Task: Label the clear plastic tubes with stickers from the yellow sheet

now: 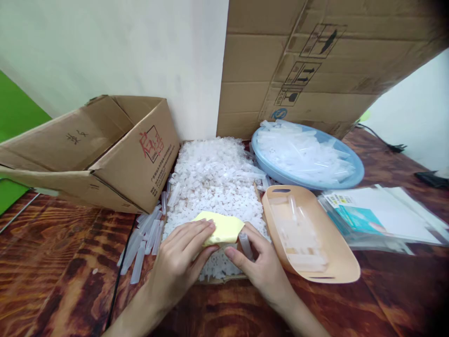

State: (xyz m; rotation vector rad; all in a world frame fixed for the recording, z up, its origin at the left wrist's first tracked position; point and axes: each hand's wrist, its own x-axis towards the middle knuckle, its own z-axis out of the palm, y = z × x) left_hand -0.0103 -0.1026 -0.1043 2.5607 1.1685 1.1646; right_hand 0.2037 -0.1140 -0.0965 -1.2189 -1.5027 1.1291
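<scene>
In the head view my left hand [178,255] is closed on a folded pale-yellow piece [224,229], which may be cloth or paper. My right hand [261,262] is closed around a short translucent plastic tube [245,245], and its fingertips meet the right end of the yellow piece. Both hands are over a shallow cardboard tray [228,280] packed with small clear and white plastic pieces [213,164]. Under the yellow piece, part of that heap is hidden.
Loose tubes [143,245] lie left of the tray, below an open cardboard box [136,159]. A blue basin [358,171] heaped with tubes stands back right. Nearer are a peach plastic tray [336,252] and flat plastic packets [389,215]. A large carton [252,70] rises behind.
</scene>
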